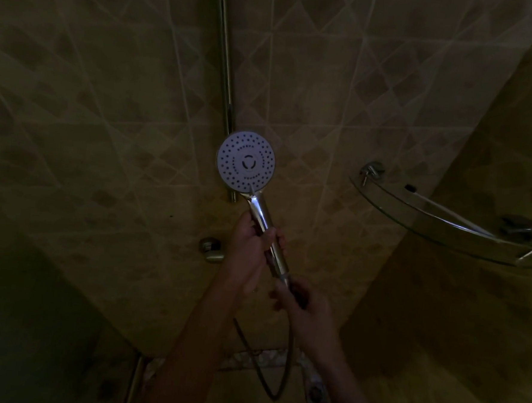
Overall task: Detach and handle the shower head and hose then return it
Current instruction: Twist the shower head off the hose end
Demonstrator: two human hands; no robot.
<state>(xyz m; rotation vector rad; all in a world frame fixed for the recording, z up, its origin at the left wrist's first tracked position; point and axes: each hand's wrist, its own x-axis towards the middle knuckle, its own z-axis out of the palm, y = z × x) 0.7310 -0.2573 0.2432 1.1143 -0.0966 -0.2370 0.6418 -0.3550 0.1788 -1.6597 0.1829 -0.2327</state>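
In a dim tiled shower, the shower head [246, 162] faces me, a round white spray face with rings of dark nozzles on a chrome handle. My left hand [251, 241] is wrapped around the middle of that handle. Just below it, my right hand [302, 306] is closed on the handle's lower end where the hose joins. The dark hose [278, 386] hangs in a loop under my hands. Behind the head runs the vertical chrome slide rail [225, 58].
A curved glass corner shelf [438, 221] with chrome brackets juts out at the right, with a thin white item lying on it. A chrome wall fitting [211, 249] sits left of my left hand. The floor with a drain [315, 391] shows at the bottom.
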